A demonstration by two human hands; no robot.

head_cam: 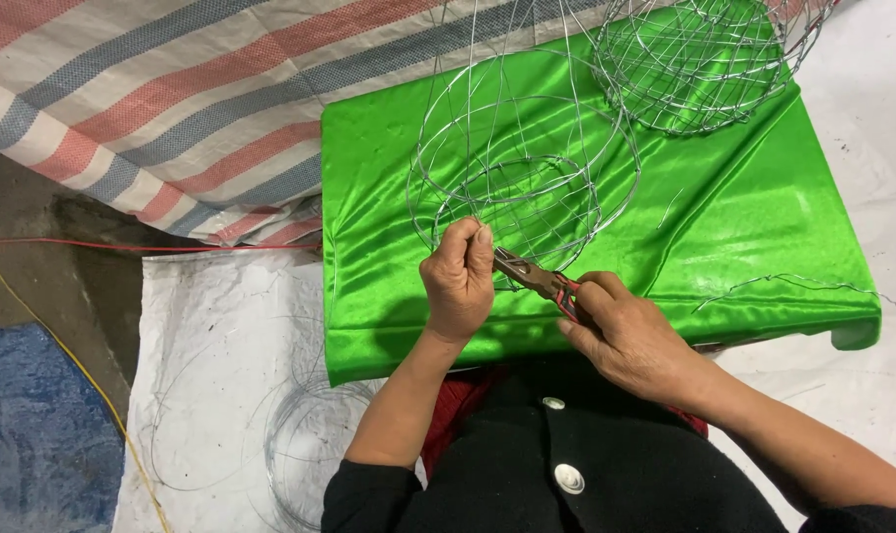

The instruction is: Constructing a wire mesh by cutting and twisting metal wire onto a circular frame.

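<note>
Wire frame (522,168) pinched in left hand (458,281) grip, right hand (631,341) clamped on pliers (535,279), finished wire basket (705,59) behind on green cloth (744,227)

left hand (458,281): raised, back to camera, fingers curled, thumb and fingertips pinched shut at the top of the fist | right hand (631,341): lower, palm down, fingers wrapped closed in a firm grip | forearms: both bare, sleeves pushed up, converging from the body | hands: near each other, not touching

garment: black, buttoned front | buttons: two pale round ones (down the middle) | sleeves: black, pushed above the forearms
</note>
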